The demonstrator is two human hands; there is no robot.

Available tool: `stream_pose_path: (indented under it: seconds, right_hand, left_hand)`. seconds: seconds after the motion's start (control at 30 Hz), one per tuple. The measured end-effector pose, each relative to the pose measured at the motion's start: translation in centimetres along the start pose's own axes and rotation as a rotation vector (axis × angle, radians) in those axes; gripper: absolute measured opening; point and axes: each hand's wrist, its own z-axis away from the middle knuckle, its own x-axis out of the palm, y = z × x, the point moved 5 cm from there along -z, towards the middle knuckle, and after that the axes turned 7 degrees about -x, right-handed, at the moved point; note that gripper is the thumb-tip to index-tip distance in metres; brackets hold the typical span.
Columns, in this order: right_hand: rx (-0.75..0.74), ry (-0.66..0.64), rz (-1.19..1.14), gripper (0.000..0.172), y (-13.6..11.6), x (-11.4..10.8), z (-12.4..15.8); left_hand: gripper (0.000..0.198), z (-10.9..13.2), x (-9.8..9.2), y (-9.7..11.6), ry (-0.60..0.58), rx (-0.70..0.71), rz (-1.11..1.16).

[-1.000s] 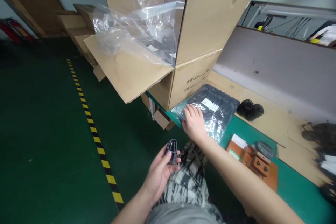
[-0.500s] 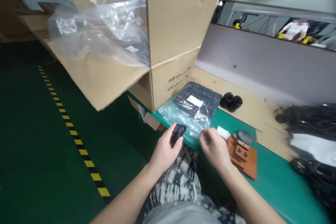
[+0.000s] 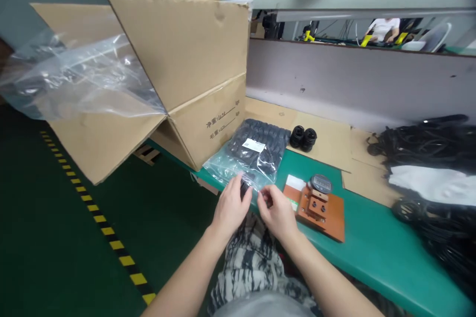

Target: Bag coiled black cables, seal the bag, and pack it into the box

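Left hand (image 3: 229, 206) grips a black coil (image 3: 243, 189); right hand (image 3: 278, 212) pinches the plastic bag (image 3: 256, 156). Overhanging the bench (image 3: 372, 242) edge, the slick bag might slide off.

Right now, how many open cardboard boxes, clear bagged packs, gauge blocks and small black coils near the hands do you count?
Large brown cardboard box: 1
Clear plastic bag of black parts: 1
Orange-brown block with round gauge: 1
Small black coils: 3, two on the cardboard sheet, one in the left hand
Total: 6

Glossy clear plastic bag (image 3: 250, 158) – matt brown cardboard box (image 3: 193, 69) – smooth green bench top (image 3: 375, 252)
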Motion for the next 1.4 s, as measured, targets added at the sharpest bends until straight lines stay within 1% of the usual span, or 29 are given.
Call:
stream_pose_path:
  seconds: [0.1, 0.2, 0.27, 0.37, 0.5, 0.6, 0.7, 0.77, 0.83, 0.97, 1.0, 1.07, 1.13, 1.2, 1.3, 1.4]
  right_hand:
    - [-0.028, 0.013, -0.051, 0.01, 0.6, 0.4, 0.4]
    - [-0.083, 0.025, -0.072, 0.004, 0.8, 0.5, 0.7]
    - [-0.115, 0.02, -0.064, 0.002, 0.7, 0.5, 0.8]
    - [-0.139, 0.009, -0.033, 0.001, 0.6, 0.4, 0.9]
    - [-0.176, 0.012, -0.013, 0.004, 0.5, 0.5, 1.0]
    - [-0.19, 0.023, -0.019, 0.008, 0.7, 0.6, 1.1]
    - [-0.183, 0.037, -0.043, 0.007, 0.9, 0.7, 1.1]
    - [-0.176, 0.058, -0.063, 0.007, 1.0, 0.7, 1.0]
    - [-0.176, 0.084, -0.077, 0.008, 0.9, 0.5, 0.9]
    - [-0.213, 0.123, -0.073, 0.01, 0.5, 0.1, 0.8]
    - [-0.221, 0.126, -0.072, 0.01, 0.4, 0.1, 0.8]
    - [-0.24, 0.132, -0.075, 0.009, 0.4, 0.1, 0.8]
    - [-0.256, 0.145, -0.085, 0.008, 0.4, 0.0, 0.9]
    - [-0.265, 0.154, -0.098, 0.009, 0.4, 0.0, 1.0]
    - [-0.278, 0.155, -0.078, 0.011, 0.3, -0.1, 1.0]
    - [-0.291, 0.166, -0.006, 0.009, 0.0, -0.3, 0.9]
  left_hand:
    - [0.052, -0.5, 1.4, 0.8, -0.037, 0.088, -0.065]
    - [0.054, -0.5, 2.3, 0.7, -0.06, 0.107, -0.226]
    - [0.061, -0.3, 2.2, 0.4, -0.08, 0.107, -0.275]
    - [0.065, 0.1, 1.7, -0.1, -0.139, 0.178, -0.268]
    - [0.051, 0.1, 1.0, -0.6, -0.231, 0.263, -0.235]
    - [0.045, -0.3, 1.1, -0.7, -0.257, 0.289, -0.169]
    - [0.044, -0.6, 1.7, -0.4, -0.272, 0.3, -0.069]
    - [0.044, -0.7, 2.1, -0.1, -0.26, 0.309, -0.036]
    - [0.044, -0.9, 2.3, -0.1, -0.256, 0.315, -0.043]
    - [0.047, -1.3, 2.6, -0.1, -0.326, 0.327, -0.12]
    - [0.047, -1.4, 2.6, -0.1, -0.327, 0.34, -0.14]
    - [0.046, -1.6, 2.5, 0.3, -0.289, 0.383, -0.157]
    - [0.045, -1.8, 2.5, 0.7, -0.225, 0.416, -0.179]
    - [0.046, -1.8, 2.7, 0.9, -0.209, 0.404, -0.216]
    - [0.049, -1.7, 3.0, 0.9, -0.287, 0.353, -0.227]
    - [0.048, -1.6, 2.6, 0.8, -0.37, 0.317, -0.151]
